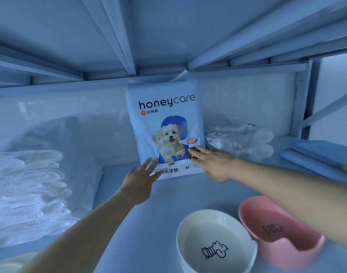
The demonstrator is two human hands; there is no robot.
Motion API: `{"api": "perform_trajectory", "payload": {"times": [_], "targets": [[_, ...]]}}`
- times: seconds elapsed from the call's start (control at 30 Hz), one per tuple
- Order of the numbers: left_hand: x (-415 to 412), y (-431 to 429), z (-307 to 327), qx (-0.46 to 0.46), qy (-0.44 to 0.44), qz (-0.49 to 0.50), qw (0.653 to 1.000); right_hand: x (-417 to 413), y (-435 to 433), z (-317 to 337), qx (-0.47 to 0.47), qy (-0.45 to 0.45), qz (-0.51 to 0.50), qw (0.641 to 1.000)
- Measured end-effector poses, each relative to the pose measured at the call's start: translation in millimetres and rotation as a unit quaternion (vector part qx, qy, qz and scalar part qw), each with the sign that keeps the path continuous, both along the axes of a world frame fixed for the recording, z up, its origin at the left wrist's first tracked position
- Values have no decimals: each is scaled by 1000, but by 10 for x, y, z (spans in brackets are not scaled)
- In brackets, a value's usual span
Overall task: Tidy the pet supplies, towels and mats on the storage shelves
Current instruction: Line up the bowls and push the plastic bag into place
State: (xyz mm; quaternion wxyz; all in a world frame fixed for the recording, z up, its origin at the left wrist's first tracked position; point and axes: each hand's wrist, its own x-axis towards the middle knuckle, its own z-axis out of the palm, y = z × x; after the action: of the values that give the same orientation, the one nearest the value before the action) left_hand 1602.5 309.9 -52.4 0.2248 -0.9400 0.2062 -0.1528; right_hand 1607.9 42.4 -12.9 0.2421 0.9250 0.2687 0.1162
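Note:
A white and blue pack of dog training pads (pixel 164 115), printed with a puppy, stands upright against the back wall of the shelf (pixel 149 213). My left hand (pixel 139 180) reaches toward its lower left corner with straight, spread fingers, the fingertips at the pack's front. My right hand (pixel 214 164) lies flat with straight fingers against the pack's lower right corner. Neither hand grips anything.
A stack of white folded pads (pixel 30 190) fills the left side. Crumpled clear plastic (pixel 239 140) lies right of the pack. Folded blue mats (pixel 322 156) sit at far right. A white bowl (pixel 216 243) and a pink bowl (pixel 277 229) stand at the front right.

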Motion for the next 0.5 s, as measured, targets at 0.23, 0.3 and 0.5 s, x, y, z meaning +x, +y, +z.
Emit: {"api": "perform_trajectory", "payload": {"times": [0.23, 0.3, 0.5], "targets": [[94, 5, 40, 14, 17, 17, 1000, 163, 198, -76, -39, 3, -90, 995], [129, 7, 48, 13, 24, 20, 999, 167, 229, -64, -43, 5, -97, 994], [248, -121, 142, -18, 56, 69, 996, 239, 370, 4, -1, 35, -123, 992]]}}
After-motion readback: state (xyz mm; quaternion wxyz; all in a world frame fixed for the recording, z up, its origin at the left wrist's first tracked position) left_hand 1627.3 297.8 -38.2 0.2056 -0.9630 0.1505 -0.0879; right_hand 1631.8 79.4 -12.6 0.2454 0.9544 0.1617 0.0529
